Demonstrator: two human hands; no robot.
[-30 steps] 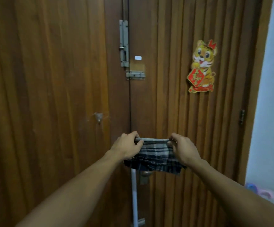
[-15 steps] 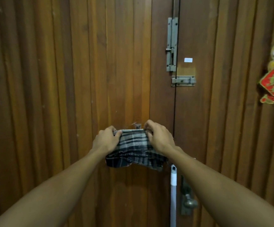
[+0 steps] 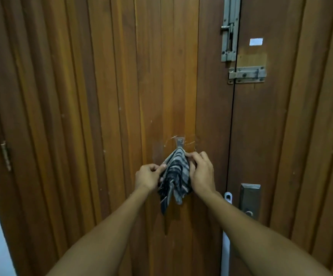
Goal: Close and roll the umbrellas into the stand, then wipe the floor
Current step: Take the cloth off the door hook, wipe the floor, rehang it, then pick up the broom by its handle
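**Hanging the Wiping Cloth on the Door Hook**

The left hand (image 3: 148,176) is pinching the left edge of the checked black-and-white fabric cloth (image 3: 174,180). The cloth is hanging from the small metal hook (image 3: 180,143) on the brown wooden plank door (image 3: 102,116). The right hand (image 3: 200,172) is gripping its right edge near the top. The cloth appears light, soft and limp; taking hold at the upper fold beside the hook looks most secure.

A plaid cloth (image 3: 174,180) hangs bunched from a small hook (image 3: 180,143) on the wooden door (image 3: 102,116). The left hand (image 3: 148,176) and right hand (image 3: 201,174) pinch its sides. A white pole (image 3: 225,236) stands beside the door's handle plate (image 3: 250,198).
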